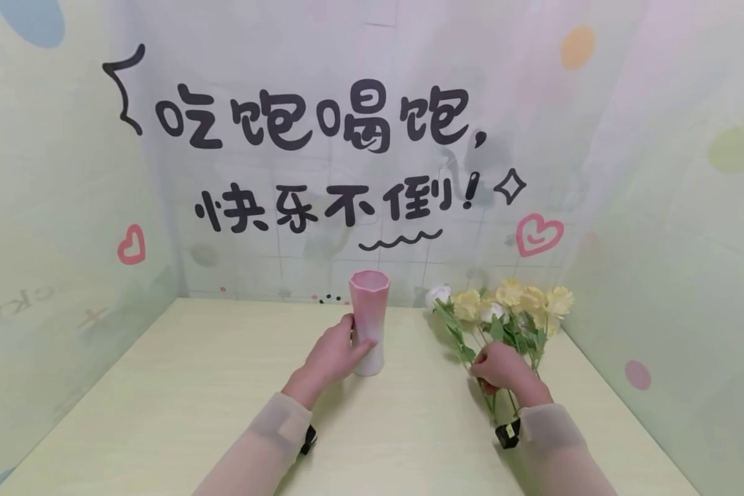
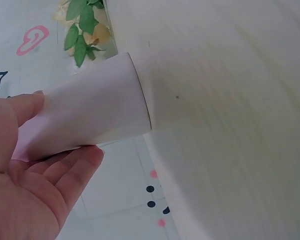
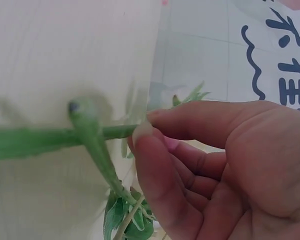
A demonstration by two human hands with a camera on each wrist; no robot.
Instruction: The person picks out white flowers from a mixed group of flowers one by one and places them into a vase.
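Note:
A tall vase (image 1: 370,306), pink at its faceted rim and fading to white at the base, stands upright in the middle of the table. My left hand (image 1: 331,353) grips it from the left, with thumb and fingers on opposite sides of its body (image 2: 92,107). To the right lies a bunch of artificial flowers (image 1: 511,296), yellow and white with green leaves. Over their stems is my right hand (image 1: 505,368), whose thumb and forefinger pinch one green flower stem (image 3: 121,131). A second stem (image 3: 96,142) crosses that one in the right wrist view.
The pale wooden table (image 1: 223,393) ends at a printed back wall (image 1: 297,269) with large black lettering, close behind the vase and flowers. Side walls rise at the table's left and right edges. A black wrist camera (image 1: 508,434) sits below the right hand, beside the stem ends.

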